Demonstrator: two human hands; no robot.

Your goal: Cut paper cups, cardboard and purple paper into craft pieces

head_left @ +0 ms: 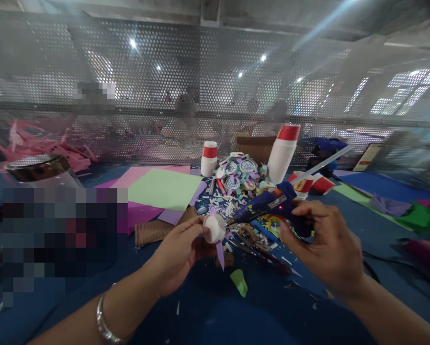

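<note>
My left hand (177, 254) pinches a small white paper cup (214, 228) on its side, with a purple paper strip (220, 255) hanging below it. My right hand (326, 249) is wrapped round the handle of a blue hot glue gun (272, 203). A clear glue stick (322, 164) pokes out of the gun's back. The gun's nozzle points left and nearly touches the cup. Both hands hover over the blue table (215, 311).
Behind the hands lie paper scraps, round decorated cup pieces (238, 172), a tall stack of red-rimmed white cups (284, 152), a single cup (209, 158), tipped cups (310, 183), green and pink paper sheets (163, 189), and a green scrap (240, 281). A perforated metal screen (215, 91) backs the table.
</note>
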